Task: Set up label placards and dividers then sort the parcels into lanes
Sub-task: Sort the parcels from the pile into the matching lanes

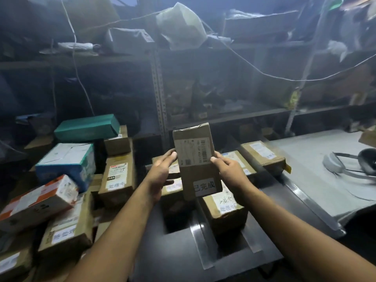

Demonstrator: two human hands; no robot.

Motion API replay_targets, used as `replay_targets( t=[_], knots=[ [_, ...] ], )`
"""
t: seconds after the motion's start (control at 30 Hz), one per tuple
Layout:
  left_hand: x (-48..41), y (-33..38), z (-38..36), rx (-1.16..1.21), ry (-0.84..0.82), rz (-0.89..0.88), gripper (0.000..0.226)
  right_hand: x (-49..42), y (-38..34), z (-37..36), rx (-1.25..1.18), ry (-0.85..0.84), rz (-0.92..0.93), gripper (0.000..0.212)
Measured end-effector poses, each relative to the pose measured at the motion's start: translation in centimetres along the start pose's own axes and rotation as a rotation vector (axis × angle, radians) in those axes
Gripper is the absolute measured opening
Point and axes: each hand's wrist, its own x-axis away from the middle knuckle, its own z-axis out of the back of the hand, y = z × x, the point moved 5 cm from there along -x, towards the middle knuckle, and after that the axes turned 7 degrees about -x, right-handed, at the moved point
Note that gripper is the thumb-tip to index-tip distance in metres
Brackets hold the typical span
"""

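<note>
A flat brown parcel (pixel 195 159) with a barcode label and a white sticker is held upright above the dark table (pixel 179 259). My left hand (pixel 162 171) grips its left edge and my right hand (pixel 227 169) grips its right edge. Below it, cardboard parcels sit between strip dividers (pixel 200 237): one (pixel 225 210) under my right wrist, one (pixel 173 188) behind my left hand, and two (pixel 238 159) (pixel 264 155) farther back right.
A heap of parcels fills the left: a green box (pixel 87 127), a blue-and-white box (pixel 67 161), an orange-and-white box (pixel 38 202), brown cartons (pixel 118 176). A grey-covered surface (pixel 317 180) at right carries a headset (pixel 350 163). Cluttered shelving (pixel 160 98) stands behind.
</note>
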Motion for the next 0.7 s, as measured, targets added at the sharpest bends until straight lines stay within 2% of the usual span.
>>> replay_targets(
  t=[0.13, 0.23, 0.4, 0.47, 0.53, 0.63, 0.7],
  knots=[
    [-3.0, 0.7, -8.1, 0.017, -0.010, 0.043, 0.028, -3.3, -0.7, 8.0, 0.017, 0.054, -0.040, 0.028],
    [-5.2, 1.6, -13.7, 0.003, -0.039, 0.054, 0.028, -5.7, -0.8, 13.9, 0.064, 0.074, -0.048, 0.039],
    [-7.8, -0.2, -21.8, -0.007, -0.119, 0.170, 0.047, -8.3, 0.7, 21.0, 0.097, 0.068, -0.103, 0.026],
    [-8.8, -1.6, -24.2, -0.008, -0.101, 0.251, 0.044, -9.0, 2.0, 22.9, 0.141, 0.064, -0.141, 0.030],
    [-9.1, -2.9, -26.0, -0.003, -0.064, 0.366, 0.030, -9.7, 3.9, 24.5, 0.209, 0.067, -0.176, 0.033],
    [-8.8, -5.2, -28.6, 0.007, -0.118, 0.610, 0.024, -9.9, 6.8, 26.0, 0.329, 0.053, -0.242, 0.036],
    [-8.2, -5.9, -30.0, 0.005, -0.143, 0.734, 0.024, -9.6, 8.7, 26.6, 0.505, 0.009, -0.273, 0.039]
  ],
)
